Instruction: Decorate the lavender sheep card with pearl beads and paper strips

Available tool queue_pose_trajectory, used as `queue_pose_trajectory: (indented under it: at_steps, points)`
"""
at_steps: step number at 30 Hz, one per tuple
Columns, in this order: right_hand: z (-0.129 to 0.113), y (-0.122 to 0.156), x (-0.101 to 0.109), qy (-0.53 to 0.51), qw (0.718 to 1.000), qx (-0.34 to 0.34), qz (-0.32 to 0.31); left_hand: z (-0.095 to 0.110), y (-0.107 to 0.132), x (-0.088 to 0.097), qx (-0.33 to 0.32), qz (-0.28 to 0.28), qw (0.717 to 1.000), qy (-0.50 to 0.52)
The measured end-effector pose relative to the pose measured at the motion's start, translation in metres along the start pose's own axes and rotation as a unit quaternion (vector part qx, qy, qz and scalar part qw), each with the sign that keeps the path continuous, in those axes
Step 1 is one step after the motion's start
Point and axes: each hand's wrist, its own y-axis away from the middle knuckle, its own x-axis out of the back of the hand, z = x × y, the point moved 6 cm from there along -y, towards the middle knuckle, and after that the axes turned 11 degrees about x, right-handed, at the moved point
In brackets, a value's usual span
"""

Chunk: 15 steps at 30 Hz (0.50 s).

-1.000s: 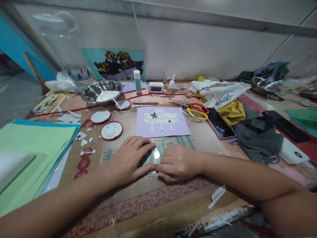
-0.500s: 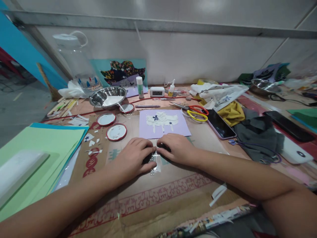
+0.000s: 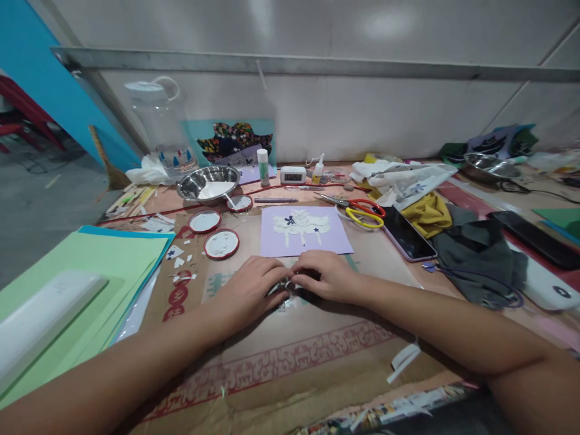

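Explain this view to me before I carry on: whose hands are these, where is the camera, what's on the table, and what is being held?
There is no machine here: you are seeing a person's bare left hand and right hand. Every picture comes from one camera worn on that person's head, looking forward and down.

The fingertips of both hands meet around a small clear, shiny piece; the fingers hide much of it.

Just beyond the hands lies a purple card with a white cut-out and dark flowers on it. Scissors and a phone lie to the right of the card. To its left are red-rimmed lids and a metal bowl.
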Motion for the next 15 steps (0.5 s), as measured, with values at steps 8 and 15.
queue_pose_trajectory:
  at_steps: [8,15]
  points:
    - [0.008,-0.001,-0.001,-0.124,0.988,-0.087,0.013,-0.014,-0.004,0.008,0.045,0.004,0.999,0.017]
    - [0.010,0.003,0.003,-0.126,0.984,-0.111,0.054,-0.041,-0.021,0.044,0.037,0.042,0.995,-0.083]
